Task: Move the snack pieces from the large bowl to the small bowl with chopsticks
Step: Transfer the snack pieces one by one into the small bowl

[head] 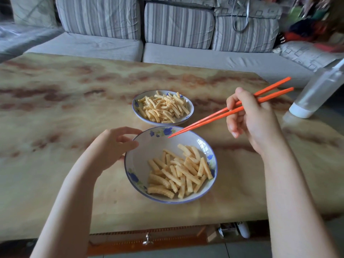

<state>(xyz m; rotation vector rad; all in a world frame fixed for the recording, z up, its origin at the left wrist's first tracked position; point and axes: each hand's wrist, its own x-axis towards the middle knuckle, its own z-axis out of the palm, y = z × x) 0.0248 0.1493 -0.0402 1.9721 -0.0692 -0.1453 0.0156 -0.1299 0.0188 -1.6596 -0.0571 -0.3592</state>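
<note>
No legible text anywhere (bottle (320, 90) too blurred).

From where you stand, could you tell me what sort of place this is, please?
Likely a home living room: a striped sofa behind a marble-look table, and a bottle.

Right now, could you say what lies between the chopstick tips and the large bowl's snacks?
Only bare white wall of the large bowl, in the head view.

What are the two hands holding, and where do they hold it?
The right hand grips the orange chopsticks on their upper half, tips empty. The left hand holds the large bowl by its left rim.
</note>
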